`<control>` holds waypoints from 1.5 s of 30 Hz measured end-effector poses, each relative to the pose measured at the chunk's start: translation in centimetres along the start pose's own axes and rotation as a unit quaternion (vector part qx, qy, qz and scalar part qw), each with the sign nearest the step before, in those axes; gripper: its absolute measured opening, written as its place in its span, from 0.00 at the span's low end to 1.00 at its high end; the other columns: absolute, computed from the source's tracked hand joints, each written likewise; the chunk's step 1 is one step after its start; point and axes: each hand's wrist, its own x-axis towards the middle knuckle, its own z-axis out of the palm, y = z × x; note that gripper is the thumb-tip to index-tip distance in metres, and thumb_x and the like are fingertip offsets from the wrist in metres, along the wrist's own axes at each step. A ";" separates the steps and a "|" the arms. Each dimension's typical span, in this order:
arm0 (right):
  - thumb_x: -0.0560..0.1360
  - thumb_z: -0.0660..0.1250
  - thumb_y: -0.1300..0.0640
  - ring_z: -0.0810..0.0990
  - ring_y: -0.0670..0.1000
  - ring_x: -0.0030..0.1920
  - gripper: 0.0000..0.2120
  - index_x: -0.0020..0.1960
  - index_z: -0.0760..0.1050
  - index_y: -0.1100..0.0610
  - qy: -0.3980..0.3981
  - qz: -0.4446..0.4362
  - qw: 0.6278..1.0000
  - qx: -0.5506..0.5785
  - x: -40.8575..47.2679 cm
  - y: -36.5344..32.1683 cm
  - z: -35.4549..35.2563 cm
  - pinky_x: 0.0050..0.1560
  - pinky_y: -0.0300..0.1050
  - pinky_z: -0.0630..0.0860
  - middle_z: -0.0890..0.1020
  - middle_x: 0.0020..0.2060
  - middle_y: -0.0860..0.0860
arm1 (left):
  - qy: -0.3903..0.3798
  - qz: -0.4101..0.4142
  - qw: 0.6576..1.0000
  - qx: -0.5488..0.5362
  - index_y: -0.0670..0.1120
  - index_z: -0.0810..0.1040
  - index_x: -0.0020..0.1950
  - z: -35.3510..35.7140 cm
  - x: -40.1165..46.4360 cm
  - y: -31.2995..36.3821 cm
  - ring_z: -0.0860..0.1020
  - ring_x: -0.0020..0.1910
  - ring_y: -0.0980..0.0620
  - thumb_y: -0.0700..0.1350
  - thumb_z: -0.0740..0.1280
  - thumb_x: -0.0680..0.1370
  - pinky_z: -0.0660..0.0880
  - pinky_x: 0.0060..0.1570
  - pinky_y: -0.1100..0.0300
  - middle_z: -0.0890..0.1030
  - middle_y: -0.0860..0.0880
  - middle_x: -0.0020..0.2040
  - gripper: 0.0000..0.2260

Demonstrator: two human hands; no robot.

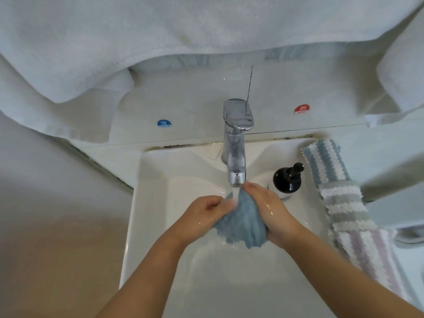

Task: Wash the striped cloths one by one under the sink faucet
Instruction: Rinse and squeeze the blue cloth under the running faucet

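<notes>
Two wet hands, left (207,212) and right (267,210), both curled tight on the blue cloth (238,222) under the running faucet (236,143) over the sink (149,203), maybe splashing water out if squeezed too hard.

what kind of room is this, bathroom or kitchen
Most likely a bathroom. A white basin with a chrome faucet sits below hot and cold stickers, white towels hang above it, and a black pump bottle stands on the rim.
</notes>
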 end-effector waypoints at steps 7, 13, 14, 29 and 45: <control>0.79 0.61 0.47 0.84 0.57 0.51 0.19 0.56 0.79 0.62 -0.014 0.062 0.991 0.120 -0.1 -0.4 -1.3 0.55 0.52 0.77 0.84 0.49 0.60 | 0.062 -0.034 0.991 -0.117 0.41 0.76 0.40 -1.3 -0.7 -2.8 0.71 0.31 0.55 0.56 0.70 0.76 0.68 0.34 0.67 0.75 0.50 0.32 0.18; 0.80 0.59 0.44 0.81 0.50 0.40 0.16 0.45 0.77 0.54 0.078 0.028 0.994 -0.076 0.0 1.6 -0.2 0.44 0.47 0.79 0.82 0.39 0.52 | 0.227 -0.043 0.965 -0.122 0.46 0.71 0.35 1.1 1.2 -1.4 0.73 0.33 0.56 0.54 0.60 0.82 0.72 0.38 0.62 0.75 0.52 0.32 0.18; 0.81 0.59 0.45 0.79 0.50 0.38 0.16 0.43 0.76 0.54 0.085 0.032 0.992 -0.084 0.1 1.7 0.5 0.42 0.45 0.76 0.80 0.37 0.52 | 0.227 -0.050 0.966 -0.113 0.47 0.71 0.34 1.8 1.5 -1.0 0.73 0.31 0.58 0.54 0.60 0.82 0.71 0.37 0.63 0.75 0.54 0.31 0.19; 0.82 0.56 0.54 0.74 0.44 0.31 0.18 0.34 0.69 0.53 0.112 -0.056 0.956 -0.265 -0.3 1.6 3.3 0.31 0.31 0.67 0.75 0.29 0.47 | 0.259 -0.067 0.963 -0.032 0.47 0.71 0.34 4.8 1.8 1.2 0.74 0.36 0.51 0.47 0.56 0.84 0.70 0.37 0.60 0.76 0.50 0.34 0.18; 0.82 0.55 0.58 0.70 0.39 0.26 0.19 0.32 0.66 0.53 0.157 -0.105 0.957 -0.220 0.9 0.7 2.2 0.31 0.32 0.66 0.72 0.25 0.45 | 0.233 -0.053 0.971 -0.018 0.46 0.72 0.37 5.6 1.6 2.1 0.76 0.37 0.50 0.48 0.58 0.83 0.74 0.41 0.56 0.77 0.49 0.35 0.15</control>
